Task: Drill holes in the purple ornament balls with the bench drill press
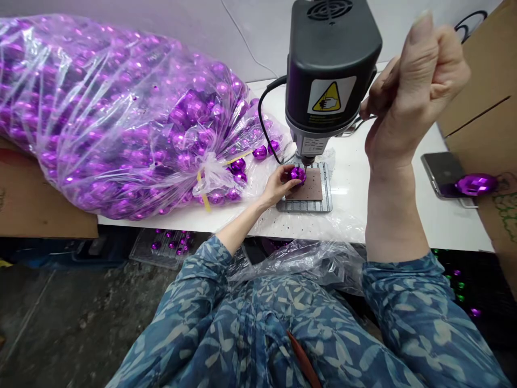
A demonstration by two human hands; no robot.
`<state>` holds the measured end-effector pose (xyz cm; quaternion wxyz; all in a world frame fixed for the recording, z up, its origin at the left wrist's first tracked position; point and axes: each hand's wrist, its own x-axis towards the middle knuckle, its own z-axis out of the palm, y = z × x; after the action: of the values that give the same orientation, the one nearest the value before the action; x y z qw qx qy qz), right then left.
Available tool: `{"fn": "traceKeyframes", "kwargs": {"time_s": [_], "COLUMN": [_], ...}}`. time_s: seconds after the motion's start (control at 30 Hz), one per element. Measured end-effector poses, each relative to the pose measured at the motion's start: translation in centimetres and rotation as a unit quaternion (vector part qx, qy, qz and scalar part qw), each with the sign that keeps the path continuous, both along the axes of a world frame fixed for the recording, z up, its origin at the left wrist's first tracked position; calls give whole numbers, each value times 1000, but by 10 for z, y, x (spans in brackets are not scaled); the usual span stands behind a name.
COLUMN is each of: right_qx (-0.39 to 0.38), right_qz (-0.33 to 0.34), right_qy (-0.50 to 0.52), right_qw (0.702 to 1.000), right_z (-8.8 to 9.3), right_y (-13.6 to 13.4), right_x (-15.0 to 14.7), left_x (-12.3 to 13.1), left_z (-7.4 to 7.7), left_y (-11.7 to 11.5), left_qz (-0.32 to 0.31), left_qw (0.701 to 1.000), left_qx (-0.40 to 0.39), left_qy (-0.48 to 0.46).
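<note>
A shiny purple faceted ball (298,175) is pinched in the fingers of my left hand (279,184), just beside the thin bit of a black bench drill press (334,70). Whether the bit touches the ball I cannot tell. Below them a brown board (311,188) lies on the slotted grey metal base (328,202), with dark specks on it. My right hand (420,86) is raised beside the motor housing, its fingers closed round the press's feed lever, most of which the hand hides.
A big clear bag of purple balls (121,118) fills the left of the white table (347,215). Several loose balls (259,153) lie by its tied neck. To the right are a phone (440,172), a larger purple ball (476,185) and cardboard (480,108). Plastic sheeting (307,261) hangs at the front edge.
</note>
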<state>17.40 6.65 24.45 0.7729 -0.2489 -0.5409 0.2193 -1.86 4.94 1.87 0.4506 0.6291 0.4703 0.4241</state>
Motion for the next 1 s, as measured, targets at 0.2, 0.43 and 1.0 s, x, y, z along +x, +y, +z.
{"fn": "traceKeyframes", "kwargs": {"time_s": [0.2, 0.43, 1.0], "right_qx": [2, 4, 20], "right_qz": [-3, -2, -20], "right_qy": [6, 1, -1], "right_qw": [1000, 1000, 1000], "right_z": [-1, -2, -14], "right_y": [1, 2, -13], "right_x": [0, 1, 3], "left_x": [5, 15, 17], "left_z": [2, -5, -15], "left_y": [1, -3, -9], "left_qz": [-20, -39, -52], "left_qw": [997, 982, 994], "left_qx": [53, 162, 94], "left_qy": [60, 92, 35]}}
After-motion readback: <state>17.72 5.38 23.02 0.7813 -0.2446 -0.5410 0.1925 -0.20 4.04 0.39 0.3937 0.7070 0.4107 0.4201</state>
